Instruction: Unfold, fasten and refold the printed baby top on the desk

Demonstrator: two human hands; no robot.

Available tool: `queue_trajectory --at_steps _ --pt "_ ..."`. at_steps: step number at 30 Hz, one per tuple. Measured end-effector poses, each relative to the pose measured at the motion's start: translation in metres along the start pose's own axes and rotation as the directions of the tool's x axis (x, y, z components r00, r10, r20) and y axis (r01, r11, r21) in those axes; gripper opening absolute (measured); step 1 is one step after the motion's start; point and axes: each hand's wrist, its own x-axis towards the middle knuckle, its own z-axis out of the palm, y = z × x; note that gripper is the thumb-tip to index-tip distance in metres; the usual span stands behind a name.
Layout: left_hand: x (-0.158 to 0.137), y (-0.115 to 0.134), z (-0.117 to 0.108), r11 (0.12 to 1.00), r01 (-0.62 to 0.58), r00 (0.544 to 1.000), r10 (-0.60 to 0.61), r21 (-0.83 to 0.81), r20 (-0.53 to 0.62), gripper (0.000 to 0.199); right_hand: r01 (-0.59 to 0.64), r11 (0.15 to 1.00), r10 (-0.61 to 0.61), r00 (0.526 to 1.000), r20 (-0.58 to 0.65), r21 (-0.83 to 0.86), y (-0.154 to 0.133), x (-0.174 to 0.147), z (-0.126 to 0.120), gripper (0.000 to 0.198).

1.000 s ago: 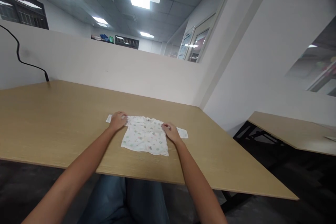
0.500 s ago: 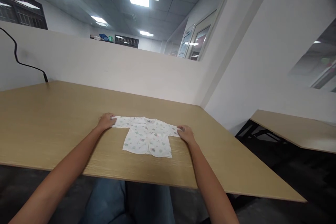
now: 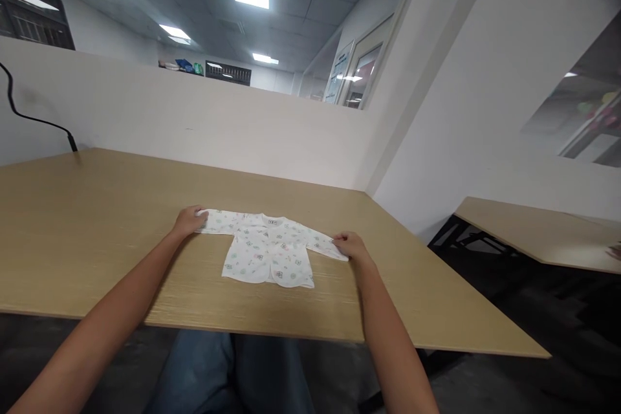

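A small white baby shirt [image 3: 268,252] with a printed pattern lies spread flat on the wooden table [image 3: 121,252], its neckline toward the far side and its sleeves stretched out sideways. At the end of the left-hand sleeve, my left hand [image 3: 188,222] is closed on the cuff. My right hand [image 3: 353,248] pinches the upper edge of the other sleeve close to its cuff, which shows just below the fingers. That sleeve slants down toward me, while the left one runs nearly straight out.
A white partition [image 3: 233,136] borders the table's far side, with a wall at the right. A black cable [image 3: 43,121] comes down at the far left. Another table [image 3: 524,229] stands to the right, with part of another person's hand [image 3: 615,250] at its edge.
The right-hand sleeve is drawn out longer and more of its cuff shows. My left hand has shifted a little on its cuff. Another person's hand has come in at the right edge.
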Motion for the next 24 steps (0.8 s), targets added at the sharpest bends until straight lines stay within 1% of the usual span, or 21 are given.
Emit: queue_trajectory --at_steps 5,10,13,15,18,21,24 --pt "0.002 0.000 0.000 0.999 0.026 1.000 -0.026 -0.034 -0.004 0.025 -0.005 0.998 0.004 1.000 0.025 0.061 0.000 -0.003 -0.009 0.015" --pt "0.004 0.003 0.000 0.993 0.058 0.998 -0.059 -0.103 -0.014 0.024 -0.009 0.994 0.000 0.997 0.074 0.112 0.004 -0.012 -0.024 0.027" --pt "0.002 0.006 -0.001 0.984 0.088 0.995 -0.093 -0.153 -0.029 0.023 -0.020 0.992 0.011 0.998 0.069 0.122 0.007 -0.015 -0.028 0.023" --pt "0.002 0.009 -0.002 0.976 0.107 0.993 -0.116 -0.192 -0.035 0.024 -0.027 0.991 0.025 1.000 0.017 0.132 0.006 -0.014 -0.026 0.022" --pt "0.009 0.019 -0.007 0.956 0.127 0.989 -0.143 -0.265 -0.043 0.028 -0.015 0.983 0.039 0.991 -0.130 0.181 -0.003 -0.006 -0.021 0.030" --pt "0.029 0.036 -0.019 0.931 0.108 0.986 -0.145 -0.350 -0.080 0.036 0.038 0.969 0.029 0.963 -0.266 0.244 -0.022 0.009 -0.024 0.041" --pt "0.053 0.061 -0.040 0.896 0.038 0.983 -0.112 -0.443 -0.143 0.047 0.128 0.946 0.002 0.916 -0.400 0.298 -0.049 0.028 -0.042 0.051"
